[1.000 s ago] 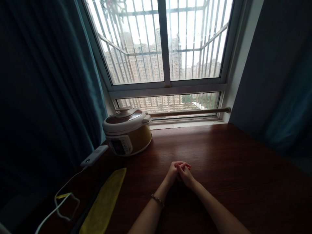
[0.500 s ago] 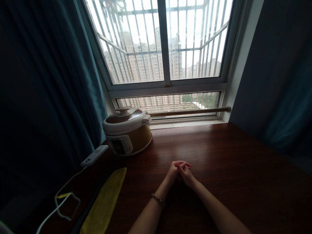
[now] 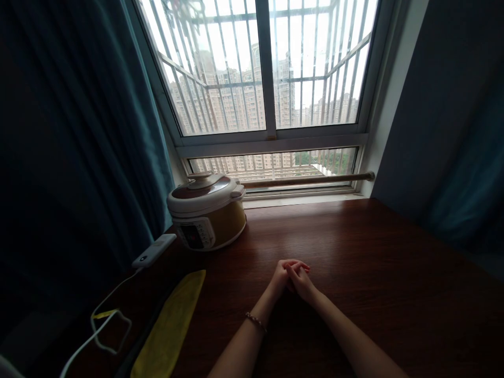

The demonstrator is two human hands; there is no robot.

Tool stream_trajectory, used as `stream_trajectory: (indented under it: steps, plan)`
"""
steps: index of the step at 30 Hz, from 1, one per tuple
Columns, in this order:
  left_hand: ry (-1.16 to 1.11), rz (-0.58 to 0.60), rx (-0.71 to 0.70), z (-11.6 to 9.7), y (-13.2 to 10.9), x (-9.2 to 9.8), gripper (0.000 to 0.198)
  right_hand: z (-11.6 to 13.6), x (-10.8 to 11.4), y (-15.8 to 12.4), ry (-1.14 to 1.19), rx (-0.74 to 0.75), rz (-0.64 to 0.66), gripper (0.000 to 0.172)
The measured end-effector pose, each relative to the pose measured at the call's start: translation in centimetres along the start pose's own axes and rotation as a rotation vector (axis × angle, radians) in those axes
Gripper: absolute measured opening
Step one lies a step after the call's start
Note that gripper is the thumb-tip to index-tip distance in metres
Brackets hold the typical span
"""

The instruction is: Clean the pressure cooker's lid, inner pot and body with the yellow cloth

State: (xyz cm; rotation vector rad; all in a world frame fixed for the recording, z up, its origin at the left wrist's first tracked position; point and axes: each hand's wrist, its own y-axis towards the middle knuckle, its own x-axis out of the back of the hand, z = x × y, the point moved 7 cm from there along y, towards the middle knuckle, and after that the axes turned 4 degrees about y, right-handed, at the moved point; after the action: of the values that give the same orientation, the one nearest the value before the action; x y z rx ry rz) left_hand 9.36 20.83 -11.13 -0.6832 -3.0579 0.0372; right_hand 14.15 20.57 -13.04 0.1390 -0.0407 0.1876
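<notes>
My left hand (image 3: 280, 274) and my right hand (image 3: 301, 282) are clasped together over the dark reddish-brown wooden table (image 3: 334, 241). The fingers of each are closed around the other hand, and no object shows between them. Parts of the fingers and both palms are hidden by the clasp. A beaded bracelet (image 3: 255, 321) circles my left wrist. Nearest to the hands, off to the left, lies a long yellow cloth-like piece (image 3: 171, 325), flat on the table.
A white and gold electric cooker (image 3: 207, 212), lid on, stands at the back left. Beside it lies a white power strip (image 3: 154, 251) with a white cable (image 3: 88, 341) trailing to the front left. A barred window (image 3: 268, 79) is behind the table, with a blue curtain (image 3: 129, 131) at left.
The view has shifted very slightly. Both hands stay clasped in the same place, and nothing on the table has moved.
</notes>
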Motion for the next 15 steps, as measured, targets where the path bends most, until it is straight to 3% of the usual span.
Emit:
stream_trajectory:
  steps: [15]
  plan:
    - [-0.015, -0.012, 0.011, -0.68, -0.24, -0.01, 0.043, 0.03, -0.11, 0.01, -0.006, -0.026, -0.005, 0.065]
